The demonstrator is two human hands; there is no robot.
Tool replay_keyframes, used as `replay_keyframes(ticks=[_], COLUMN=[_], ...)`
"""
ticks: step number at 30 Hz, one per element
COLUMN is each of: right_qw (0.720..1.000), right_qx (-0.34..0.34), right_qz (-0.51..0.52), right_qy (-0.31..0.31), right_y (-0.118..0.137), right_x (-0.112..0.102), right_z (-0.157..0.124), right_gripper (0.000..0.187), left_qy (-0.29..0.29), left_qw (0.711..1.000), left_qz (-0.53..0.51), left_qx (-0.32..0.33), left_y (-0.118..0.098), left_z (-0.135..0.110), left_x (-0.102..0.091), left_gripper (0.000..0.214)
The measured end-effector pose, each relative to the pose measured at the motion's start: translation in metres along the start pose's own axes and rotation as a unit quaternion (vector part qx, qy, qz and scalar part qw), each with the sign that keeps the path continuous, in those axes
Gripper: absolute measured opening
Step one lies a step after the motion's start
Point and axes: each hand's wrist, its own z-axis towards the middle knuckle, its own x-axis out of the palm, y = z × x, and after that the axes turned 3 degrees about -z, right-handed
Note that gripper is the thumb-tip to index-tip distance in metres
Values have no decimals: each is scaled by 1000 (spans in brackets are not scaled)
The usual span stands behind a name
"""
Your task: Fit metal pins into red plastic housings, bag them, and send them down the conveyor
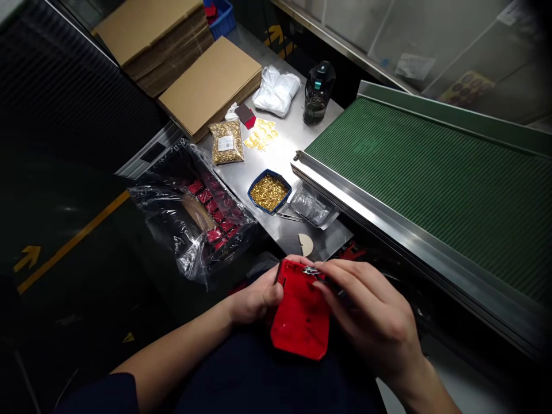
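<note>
A red plastic housing (pixel 301 316), hollow side up, lies tilted in my left hand (pixel 259 293), whose thumb presses its left edge. My right hand (pixel 366 299) reaches over the housing's right side with fingers pinched. Near those fingertips, at the housing's upper end, sits a small shiny black-and-silver part (pixel 311 271); its kind is too small to tell. Beyond my hands, a dark blue tray (pixel 249 192) holds many small brass-coloured pieces (pixel 269 192). Tweezers (pixel 290 217) and a cream half-round disc (pixel 306 245) lie near it.
A green conveyor belt (pixel 431 190) slopes along the right. To the left stands a plastic-lined box (pixel 190 201) with several red pieces. Farther back on the metal table (pixel 293 138) are cardboard sheets (pixel 211 86), a bag of brass pieces (pixel 226 152), a white bag (pixel 276 92) and a dark jug (pixel 318 95).
</note>
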Motion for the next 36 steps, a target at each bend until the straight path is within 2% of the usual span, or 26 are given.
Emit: replay_keyframes(ticks=[7,12,18,25,30,36], right_qw=[997,992,983,974,971,971], right_qx=[5,-36,-73,-113,-160,-187], right_qz=[6,-35,-83,-135,-148,-132], right_qy=[74,112,145,146,94,75], right_y=[0,-5,-9,-11,-15,-22], right_x=[-14,-18,-21,-23,-22,-21], right_z=[14,18,23,28,29,28], right_gripper=[33,37,34,32,30,29], left_qy=[33,43,54,61,44,34], left_qw=[999,998,998,998,998,998], left_qz=[16,6,0,-2,-4,-8], left_qx=[-27,-37,-29,-26,-35,-50], left_y=[-2,-2,-3,-4,-2,0], left_z=[1,4,7,11,12,13], left_x=[-1,-1,-1,-2,-3,-5], left_gripper=[74,71,62,61,65,69])
